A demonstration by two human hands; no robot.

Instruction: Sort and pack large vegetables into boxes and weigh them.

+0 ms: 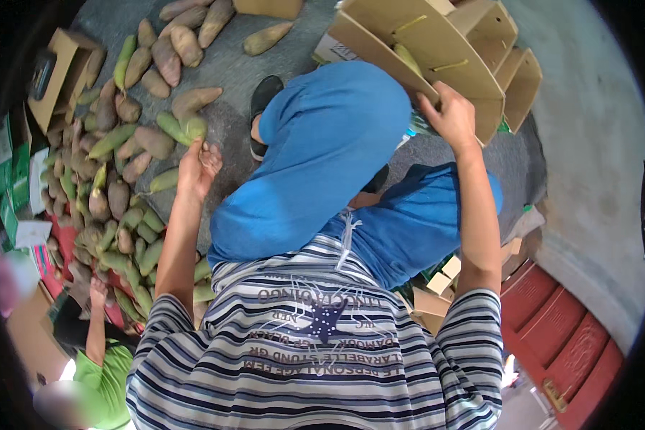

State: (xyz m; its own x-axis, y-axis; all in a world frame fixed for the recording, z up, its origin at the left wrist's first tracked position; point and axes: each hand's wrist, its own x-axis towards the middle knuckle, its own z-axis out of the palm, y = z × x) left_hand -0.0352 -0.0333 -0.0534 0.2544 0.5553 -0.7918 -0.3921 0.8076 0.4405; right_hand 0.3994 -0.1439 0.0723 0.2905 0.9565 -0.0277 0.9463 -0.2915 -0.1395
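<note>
My left hand (199,166) is closed on the near end of a pale green radish (195,129), its fingers curled beneath it. Another green radish (170,127) lies against that one, with a brownish root (192,102) just beyond. My right hand (448,118) grips the near edge of a cardboard box (473,82), thumb on one side of the wall and fingers over the other. Inside this box a yellowish-green radish (407,59) shows in part; the rest of the inside is hidden.
A large heap of green and brown roots (115,236) spreads along the left. A small carton (63,79) stands at the far left. Another person in a green shirt (111,373) is at the lower left. A red door (562,337) is at the lower right.
</note>
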